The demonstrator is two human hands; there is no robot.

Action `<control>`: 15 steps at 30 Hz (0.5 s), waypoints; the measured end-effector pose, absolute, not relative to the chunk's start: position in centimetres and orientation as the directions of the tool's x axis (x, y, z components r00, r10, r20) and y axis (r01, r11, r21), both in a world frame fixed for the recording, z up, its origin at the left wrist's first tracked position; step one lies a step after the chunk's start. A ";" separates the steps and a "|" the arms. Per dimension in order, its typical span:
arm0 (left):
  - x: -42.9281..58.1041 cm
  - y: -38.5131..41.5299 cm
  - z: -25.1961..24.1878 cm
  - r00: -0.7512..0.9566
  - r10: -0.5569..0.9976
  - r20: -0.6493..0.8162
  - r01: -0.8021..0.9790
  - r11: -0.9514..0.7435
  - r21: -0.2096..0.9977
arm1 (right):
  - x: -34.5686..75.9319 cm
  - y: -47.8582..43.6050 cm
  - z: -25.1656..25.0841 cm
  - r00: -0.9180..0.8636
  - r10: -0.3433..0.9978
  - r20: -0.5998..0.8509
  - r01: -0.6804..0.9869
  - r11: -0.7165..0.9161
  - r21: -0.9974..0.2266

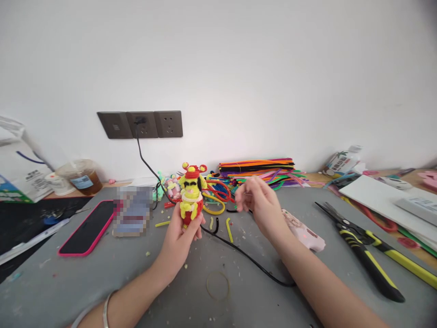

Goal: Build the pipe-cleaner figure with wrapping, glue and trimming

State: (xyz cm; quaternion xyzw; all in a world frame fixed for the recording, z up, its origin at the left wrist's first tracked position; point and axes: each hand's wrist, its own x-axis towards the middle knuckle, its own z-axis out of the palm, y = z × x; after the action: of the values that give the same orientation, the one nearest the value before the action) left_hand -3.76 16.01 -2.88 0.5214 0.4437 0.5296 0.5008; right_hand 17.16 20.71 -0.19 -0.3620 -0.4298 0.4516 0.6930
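Note:
My left hand (183,231) is closed around the lower part of a small figure made of fuzzy pipe cleaners (191,193), holding it upright above the mat. The figure is yellow and red, with a black band across its face and a red top with two round knobs. To its right, my right hand (257,200) is raised with loosely bent fingers, slightly blurred; nothing shows between them. Just below those fingertips lies a short black pipe cleaner piece (232,211). A yellow piece (229,230) and a black piece (216,225) lie between the hands.
Bundled pipe cleaners (256,168) lie along the wall. Long-nosed pliers (362,248) rest at right, beside white boxes (403,205). A pink-edged phone (87,228) and a drink cup (85,177) are at left. A black cable (246,257) crosses the grey mat (184,291).

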 end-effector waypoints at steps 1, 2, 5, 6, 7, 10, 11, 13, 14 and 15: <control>-3.8 16.0 -2.9 0.046 0.993 0.104 -0.065 -0.101 0.993 | 16.6 20.4 -0.3 0.129 0.950 0.283 -0.215 0.306 -0.928; -3.7 16.0 -2.8 0.046 0.994 0.098 -0.063 -0.095 0.993 | 16.1 20.1 -0.5 0.052 0.953 0.298 -0.098 0.302 -0.948; -3.7 16.0 -2.9 0.044 0.996 0.083 -0.062 -0.080 0.995 | 15.4 19.5 -1.0 -0.007 0.923 0.384 0.218 0.376 -0.901; -3.7 16.0 -2.9 0.045 0.996 0.078 -0.063 -0.075 0.995 | 15.3 19.3 -1.1 0.006 0.914 0.407 0.267 0.390 -0.881; -3.7 16.0 -2.9 0.047 0.996 0.074 -0.065 -0.071 0.995 | 15.2 19.3 -1.1 0.008 0.913 0.407 0.277 0.389 -0.879; -3.7 16.0 -2.9 0.052 0.997 0.061 -0.072 -0.057 0.996 | 15.1 19.0 -1.1 -0.140 0.947 0.288 0.130 0.306 -0.943; -3.6 16.0 -2.8 0.057 0.997 0.053 -0.074 -0.049 0.996 | 15.0 18.9 -1.1 -0.223 0.941 0.254 0.070 0.275 -0.959; -3.6 16.0 -2.8 0.085 0.996 0.030 -0.076 -0.023 0.997 | 14.6 18.5 -1.3 -0.364 0.903 0.227 -0.015 0.238 -0.971; -3.5 16.0 -2.8 0.105 0.994 0.018 -0.075 -0.010 0.997 | 14.4 18.3 -1.4 -0.401 0.888 0.224 -0.045 0.225 -0.973; -3.5 16.0 -2.8 0.129 0.992 0.007 -0.072 0.002 0.997 | 14.1 18.1 -1.6 -0.419 0.881 0.217 -0.070 0.207 -0.976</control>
State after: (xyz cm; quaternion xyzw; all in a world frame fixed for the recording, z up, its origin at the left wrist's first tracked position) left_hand -3.47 15.99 -2.78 0.5136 0.4477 0.4849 0.5484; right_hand 14.05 18.13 -1.59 -0.3155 -0.6425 0.5449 0.4367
